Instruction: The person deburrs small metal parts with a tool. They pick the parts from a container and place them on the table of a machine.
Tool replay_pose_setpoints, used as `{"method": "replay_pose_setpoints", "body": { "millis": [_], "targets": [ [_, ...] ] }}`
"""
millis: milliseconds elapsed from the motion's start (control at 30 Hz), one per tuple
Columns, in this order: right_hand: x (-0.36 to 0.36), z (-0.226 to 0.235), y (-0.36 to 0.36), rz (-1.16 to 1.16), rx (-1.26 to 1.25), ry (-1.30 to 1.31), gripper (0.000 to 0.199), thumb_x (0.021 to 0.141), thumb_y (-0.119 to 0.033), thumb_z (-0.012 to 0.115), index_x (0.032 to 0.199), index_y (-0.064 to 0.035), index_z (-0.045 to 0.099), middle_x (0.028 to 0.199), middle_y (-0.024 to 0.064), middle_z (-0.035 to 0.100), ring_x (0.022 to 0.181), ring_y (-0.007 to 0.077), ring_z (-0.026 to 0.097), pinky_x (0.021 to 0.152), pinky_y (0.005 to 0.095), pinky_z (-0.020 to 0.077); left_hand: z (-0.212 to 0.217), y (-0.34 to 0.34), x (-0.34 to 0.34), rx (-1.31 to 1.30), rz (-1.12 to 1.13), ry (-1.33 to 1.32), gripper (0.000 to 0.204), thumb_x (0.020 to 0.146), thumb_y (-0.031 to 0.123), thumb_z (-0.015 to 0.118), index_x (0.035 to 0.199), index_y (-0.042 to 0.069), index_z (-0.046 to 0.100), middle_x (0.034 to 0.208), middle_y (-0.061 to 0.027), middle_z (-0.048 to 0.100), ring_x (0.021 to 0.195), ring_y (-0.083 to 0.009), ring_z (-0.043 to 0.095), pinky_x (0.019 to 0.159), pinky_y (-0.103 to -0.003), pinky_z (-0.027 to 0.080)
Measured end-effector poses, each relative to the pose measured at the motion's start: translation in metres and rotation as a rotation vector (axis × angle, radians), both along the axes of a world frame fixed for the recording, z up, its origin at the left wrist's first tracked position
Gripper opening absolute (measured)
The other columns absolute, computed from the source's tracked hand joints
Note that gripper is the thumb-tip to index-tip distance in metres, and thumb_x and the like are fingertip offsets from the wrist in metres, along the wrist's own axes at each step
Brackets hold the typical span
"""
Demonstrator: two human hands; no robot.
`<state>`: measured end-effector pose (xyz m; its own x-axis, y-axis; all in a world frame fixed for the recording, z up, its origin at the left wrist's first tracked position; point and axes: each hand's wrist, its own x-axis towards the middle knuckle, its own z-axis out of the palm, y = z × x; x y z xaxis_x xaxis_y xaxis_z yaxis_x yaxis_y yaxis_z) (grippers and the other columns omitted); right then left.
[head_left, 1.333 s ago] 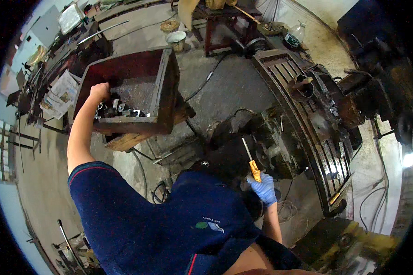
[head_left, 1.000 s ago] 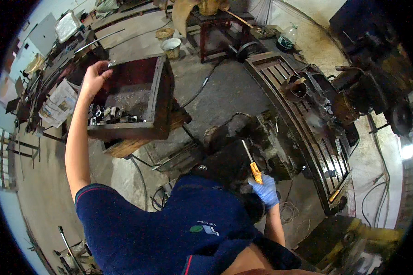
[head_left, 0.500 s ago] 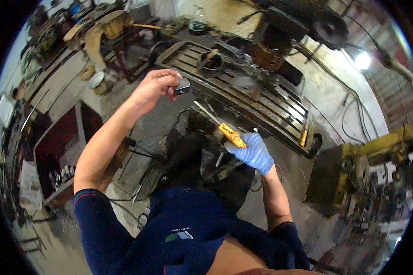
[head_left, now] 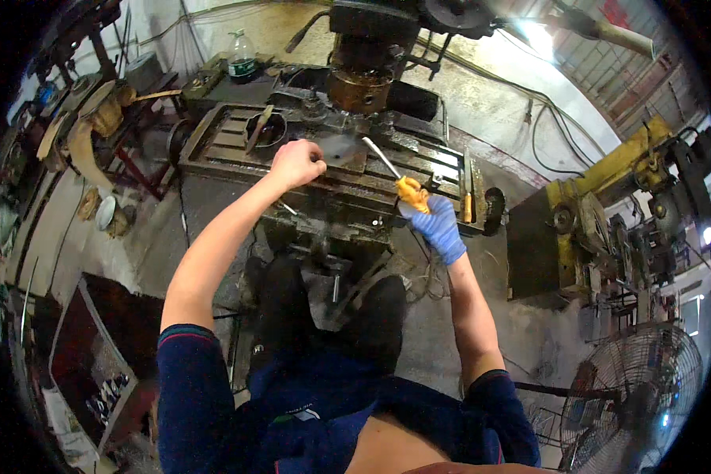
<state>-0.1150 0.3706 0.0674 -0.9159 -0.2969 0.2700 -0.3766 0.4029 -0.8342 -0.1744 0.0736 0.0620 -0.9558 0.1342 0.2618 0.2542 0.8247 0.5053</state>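
Left hand has swung from the red parts bin to the milling machine table

Small metal part, mostly hidden in the closed bare left hand [head_left: 295,163], sits over the slotted table [head_left: 213,142]; just right, gloved right hand [head_left: 437,227] grips a yellow-handled screwdriver [head_left: 395,175], whose tip could slip off greasy steel and jab those fingers

Workshop surroundings seen from above

A green plastic bottle [head_left: 242,57] is stood behind the machine, a yellow machine [head_left: 588,213] is placed at right, a wire-guarded fan [head_left: 636,395] lower right, and a red parts bin [head_left: 95,371] lower left.
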Motion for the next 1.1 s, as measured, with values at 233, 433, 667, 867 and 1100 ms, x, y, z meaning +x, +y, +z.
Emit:
{"method": "replay_pose_setpoints", "body": {
  "millis": [233,433,667,867,1100],
  "targets": [
    [-0.039,-0.074,0.006,-0.089,-0.18,-0.276,0.028,0.068,-0.016,0.076,0.089,0.0,0.066,0.082,0.0012,0.066,0.072,0.0073,0.058,0.067,0.0227,0.0466,-0.018,0.032,-0.066,-0.2,0.15,0.006,0.026,0.068,0.031,0.063,0.084,0.011,0.066,0.083,-0.0133,0.065,0.081,-0.0299,0.062,0.072,-0.041,0.05],
    [-0.035,-0.114,-0.013,-0.217,-0.174,-0.42,0.028,0.069,-0.016,0.075,0.09,0.0001,0.066,0.08,0.0016,0.065,0.07,0.0073,0.058,0.064,0.0232,0.0451,-0.025,0.033,-0.074,-0.231,0.145,0.046,0.029,0.072,0.033,0.064,0.091,0.012,0.064,0.082,-0.0121,0.064,0.08,-0.0298,0.062,0.07,-0.041,0.049],
    [-0.006,-0.112,-0.014,-0.339,-0.041,-0.317,0.032,0.074,-0.027,0.069,0.092,0.0,0.065,0.082,0.0102,0.067,0.072,0.0133,0.061,0.065,0.0271,0.0468,-0.024,0.018,-0.064,-0.276,-0.048,0.068,0.026,0.073,0.026,0.063,0.094,0.01,0.063,0.089,-0.0142,0.063,0.082,-0.0325,0.06,0.072,-0.042,0.048],
    [0.026,-0.106,0.026,-0.346,0.07,-0.294,0.032,0.076,-0.028,0.068,0.089,0.0009,0.065,0.079,0.01,0.067,0.072,0.0122,0.061,0.066,0.0255,0.046,-0.043,0.024,-0.096,-0.233,-0.03,0.13,0.021,0.076,0.021,0.06,0.094,0.01,0.063,0.088,-0.0141,0.062,0.081,-0.0323,0.06,0.071,-0.042,0.048],
    [0.063,-0.096,0.061,-0.44,-0.182,-0.345,0.02,0.079,-0.016,0.065,0.084,0.0032,0.065,0.075,0.0038,0.064,0.066,0.0083,0.054,0.059,0.0227,0.0437,-0.054,0.037,-0.113,-0.198,-0.004,0.24,0.024,0.076,0.02,0.06,0.098,0.009,0.06,0.087,-0.0144,0.062,0.076,-0.0322,0.061,0.067,-0.042,0.049]
  ]
}}
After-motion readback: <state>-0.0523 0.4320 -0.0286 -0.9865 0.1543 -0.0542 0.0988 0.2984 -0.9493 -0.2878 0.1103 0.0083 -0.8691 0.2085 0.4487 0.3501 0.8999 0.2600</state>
